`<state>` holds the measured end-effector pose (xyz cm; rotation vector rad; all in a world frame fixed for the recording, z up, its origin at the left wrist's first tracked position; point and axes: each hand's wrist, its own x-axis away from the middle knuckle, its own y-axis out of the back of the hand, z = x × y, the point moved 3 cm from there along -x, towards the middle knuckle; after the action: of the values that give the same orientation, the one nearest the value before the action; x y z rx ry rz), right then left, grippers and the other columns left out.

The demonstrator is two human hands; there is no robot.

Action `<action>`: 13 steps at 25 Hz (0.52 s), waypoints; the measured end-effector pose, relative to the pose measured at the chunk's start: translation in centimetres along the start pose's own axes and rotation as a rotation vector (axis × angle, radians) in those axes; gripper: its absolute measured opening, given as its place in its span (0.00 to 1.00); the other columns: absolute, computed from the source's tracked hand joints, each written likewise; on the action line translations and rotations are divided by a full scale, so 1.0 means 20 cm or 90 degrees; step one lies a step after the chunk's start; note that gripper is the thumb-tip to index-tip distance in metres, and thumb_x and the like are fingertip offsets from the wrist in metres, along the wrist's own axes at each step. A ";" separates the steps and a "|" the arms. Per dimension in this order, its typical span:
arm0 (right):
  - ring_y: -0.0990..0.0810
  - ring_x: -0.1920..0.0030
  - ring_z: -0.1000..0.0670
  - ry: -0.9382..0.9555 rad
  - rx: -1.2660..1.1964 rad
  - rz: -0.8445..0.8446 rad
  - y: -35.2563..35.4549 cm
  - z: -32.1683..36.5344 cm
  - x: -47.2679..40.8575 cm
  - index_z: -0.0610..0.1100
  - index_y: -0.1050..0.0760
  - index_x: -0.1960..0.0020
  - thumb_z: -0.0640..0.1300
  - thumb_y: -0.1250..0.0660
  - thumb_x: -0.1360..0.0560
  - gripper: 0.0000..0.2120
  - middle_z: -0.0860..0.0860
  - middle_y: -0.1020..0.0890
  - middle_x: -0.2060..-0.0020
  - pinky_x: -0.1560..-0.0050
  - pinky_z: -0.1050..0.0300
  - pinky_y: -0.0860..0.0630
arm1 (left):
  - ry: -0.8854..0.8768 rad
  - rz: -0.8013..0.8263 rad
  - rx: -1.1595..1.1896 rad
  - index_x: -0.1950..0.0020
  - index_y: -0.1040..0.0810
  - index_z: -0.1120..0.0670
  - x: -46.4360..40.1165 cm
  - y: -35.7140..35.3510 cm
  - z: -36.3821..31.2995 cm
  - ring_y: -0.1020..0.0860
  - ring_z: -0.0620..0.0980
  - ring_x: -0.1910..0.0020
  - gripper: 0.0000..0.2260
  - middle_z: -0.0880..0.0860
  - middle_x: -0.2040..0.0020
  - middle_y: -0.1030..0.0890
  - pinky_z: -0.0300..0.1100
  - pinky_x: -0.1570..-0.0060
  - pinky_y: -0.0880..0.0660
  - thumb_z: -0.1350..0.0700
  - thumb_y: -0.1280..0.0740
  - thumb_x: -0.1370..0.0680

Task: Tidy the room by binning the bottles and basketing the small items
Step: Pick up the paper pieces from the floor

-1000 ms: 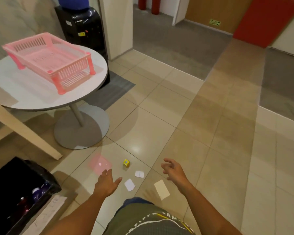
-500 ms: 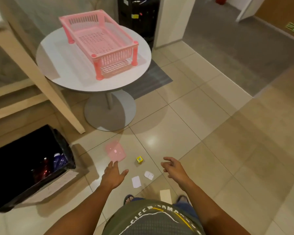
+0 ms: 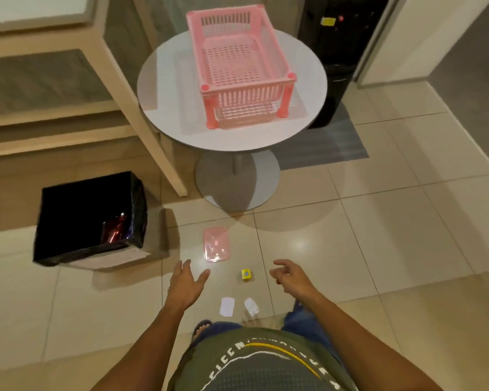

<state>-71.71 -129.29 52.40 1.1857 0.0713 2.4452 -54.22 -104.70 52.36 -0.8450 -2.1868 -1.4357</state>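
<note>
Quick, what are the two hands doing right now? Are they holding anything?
Left hand: open, fingers spread, holding nothing.
Right hand: open, fingers loosely curled, holding nothing.

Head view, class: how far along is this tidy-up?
Done: bottles lie in the black bin. In hand: nothing; left hand and right hand hover open. Left: pink lid, yellow cube and two white cards on the floor; the basket is empty.
</note>
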 end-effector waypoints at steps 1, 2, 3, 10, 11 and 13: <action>0.21 0.40 0.46 0.005 0.024 0.017 0.08 0.02 -0.04 0.49 0.27 0.30 0.48 0.32 0.20 0.19 0.46 0.20 0.39 0.36 0.47 0.23 | 0.022 -0.007 0.002 0.19 0.44 0.53 0.03 -0.02 -0.05 0.42 0.61 0.21 0.35 0.55 0.18 0.48 0.59 0.25 0.39 0.37 0.39 0.20; 0.21 0.39 0.45 0.009 0.047 0.027 0.13 0.04 -0.06 0.49 0.28 0.29 0.48 0.32 0.20 0.20 0.46 0.20 0.38 0.35 0.46 0.23 | 0.032 -0.010 0.005 0.19 0.44 0.53 0.06 -0.03 -0.08 0.42 0.61 0.21 0.35 0.55 0.18 0.48 0.59 0.25 0.39 0.37 0.39 0.20; 0.21 0.39 0.45 0.014 0.071 0.039 0.18 0.06 -0.10 0.49 0.28 0.29 0.49 0.32 0.19 0.20 0.46 0.20 0.38 0.35 0.46 0.23 | 0.034 -0.016 0.011 0.19 0.44 0.53 0.08 -0.05 -0.12 0.43 0.61 0.21 0.35 0.55 0.18 0.48 0.58 0.25 0.39 0.38 0.39 0.20; 0.22 0.41 0.47 0.014 0.112 0.051 0.30 0.15 -0.28 0.46 0.27 0.29 0.48 0.31 0.20 0.21 0.49 0.21 0.45 0.38 0.54 0.26 | 0.019 0.017 -0.021 0.19 0.45 0.54 0.01 -0.12 -0.22 0.45 0.59 0.20 0.35 0.55 0.18 0.50 0.56 0.25 0.41 0.39 0.38 0.20; 0.22 0.41 0.47 0.010 0.103 0.037 0.27 0.14 -0.28 0.46 0.27 0.29 0.48 0.31 0.20 0.21 0.49 0.21 0.45 0.39 0.55 0.26 | 0.006 0.029 -0.028 0.19 0.45 0.55 -0.02 -0.13 -0.21 0.45 0.59 0.20 0.36 0.55 0.18 0.50 0.55 0.24 0.41 0.39 0.38 0.20; 0.21 0.42 0.47 -0.004 0.077 0.002 0.19 0.07 -0.26 0.46 0.27 0.29 0.47 0.30 0.20 0.21 0.48 0.20 0.45 0.39 0.55 0.26 | -0.018 0.062 -0.055 0.19 0.45 0.55 -0.08 -0.15 -0.16 0.45 0.60 0.20 0.36 0.56 0.18 0.50 0.55 0.24 0.41 0.38 0.38 0.20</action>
<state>-69.07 -134.94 50.40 1.2443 0.2186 2.4697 -55.15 -108.97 50.57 -0.9927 -2.0862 -1.4886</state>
